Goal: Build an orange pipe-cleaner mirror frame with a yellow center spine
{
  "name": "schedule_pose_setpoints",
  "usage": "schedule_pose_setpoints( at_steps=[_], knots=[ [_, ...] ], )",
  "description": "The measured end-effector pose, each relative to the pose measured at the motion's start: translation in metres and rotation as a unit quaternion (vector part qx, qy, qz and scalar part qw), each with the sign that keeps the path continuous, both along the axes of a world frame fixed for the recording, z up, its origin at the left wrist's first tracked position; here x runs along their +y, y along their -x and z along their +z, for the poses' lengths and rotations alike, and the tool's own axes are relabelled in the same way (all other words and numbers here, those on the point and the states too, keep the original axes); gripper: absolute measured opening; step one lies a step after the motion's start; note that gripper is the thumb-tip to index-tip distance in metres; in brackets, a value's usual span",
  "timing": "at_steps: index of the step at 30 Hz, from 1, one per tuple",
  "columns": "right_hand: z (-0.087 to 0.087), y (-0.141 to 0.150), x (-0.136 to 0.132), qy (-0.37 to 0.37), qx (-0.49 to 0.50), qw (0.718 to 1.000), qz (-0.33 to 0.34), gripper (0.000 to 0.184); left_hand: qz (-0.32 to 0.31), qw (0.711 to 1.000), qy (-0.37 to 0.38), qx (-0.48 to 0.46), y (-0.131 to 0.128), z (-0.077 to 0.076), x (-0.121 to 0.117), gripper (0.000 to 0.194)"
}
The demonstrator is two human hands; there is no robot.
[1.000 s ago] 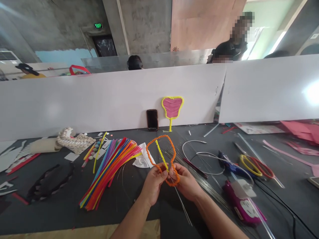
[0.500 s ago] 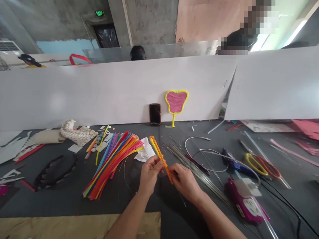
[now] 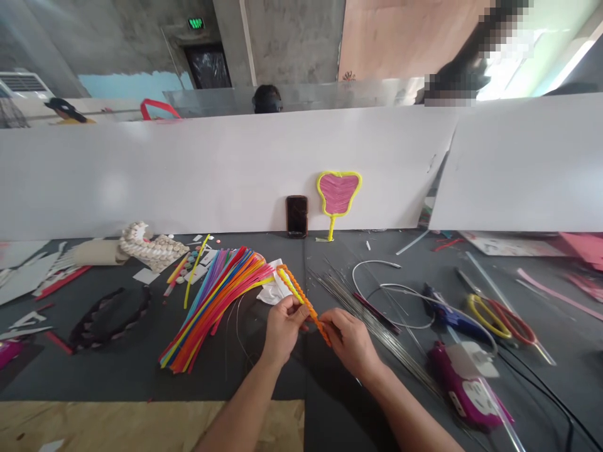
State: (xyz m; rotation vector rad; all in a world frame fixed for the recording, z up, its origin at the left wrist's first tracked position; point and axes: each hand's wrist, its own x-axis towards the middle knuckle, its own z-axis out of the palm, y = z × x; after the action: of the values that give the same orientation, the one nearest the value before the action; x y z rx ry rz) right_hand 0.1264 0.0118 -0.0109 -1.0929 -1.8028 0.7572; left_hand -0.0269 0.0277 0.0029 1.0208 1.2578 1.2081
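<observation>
Between my hands is a slim strip of orange and yellow pipe cleaners (image 3: 293,282), the orange one wound or crimped along its length. It slants from upper left to lower right above the dark tabletop. My left hand (image 3: 284,328) pinches it around the middle. Closer to its lower end, the fingers of my right hand (image 3: 349,340) are closed on it; their tips are partly hidden. Left of my hands lies a fanned bundle of coloured pipe cleaners (image 3: 207,314), with a crumpled white wrapper (image 3: 273,292) at its upper end.
Thin metal wires (image 3: 377,336) lie right of my hands, then a blue glue gun (image 3: 455,314), scissors (image 3: 499,317) and a magenta power strip (image 3: 464,392). A phone (image 3: 297,216) and a pink-yellow fan shape (image 3: 339,193) stand against the white partition (image 3: 211,176). A dark braided band (image 3: 110,320) lies left.
The strip's upper end has tipped slightly left and down, and more yellow shows beside the orange. Both hands keep their hold. The whole view has shifted a little.
</observation>
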Motion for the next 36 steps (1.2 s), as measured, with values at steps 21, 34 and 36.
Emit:
schedule_pose_setpoints(
  at_steps=[21, 34, 36],
  knots=[
    [0.0052, 0.0000, 0.0010, 0.128, 0.079, 0.989, 0.004, 0.025, -0.071, 0.992, -0.059, -0.083, 0.0038, -0.0015, -0.0008, 0.018],
    [0.0036, -0.0027, 0.0017, 0.030, 0.062, 0.995, -0.068, 0.010, -0.047, 0.990, -0.069, -0.110, 0.0047, -0.0049, 0.0021, 0.018],
    [0.0021, -0.0044, 0.0027, -0.007, 0.083, 0.991, -0.105, 0.011, -0.019, 0.990, -0.073, -0.116, 0.0057, -0.0054, 0.0040, 0.019]
  ],
)
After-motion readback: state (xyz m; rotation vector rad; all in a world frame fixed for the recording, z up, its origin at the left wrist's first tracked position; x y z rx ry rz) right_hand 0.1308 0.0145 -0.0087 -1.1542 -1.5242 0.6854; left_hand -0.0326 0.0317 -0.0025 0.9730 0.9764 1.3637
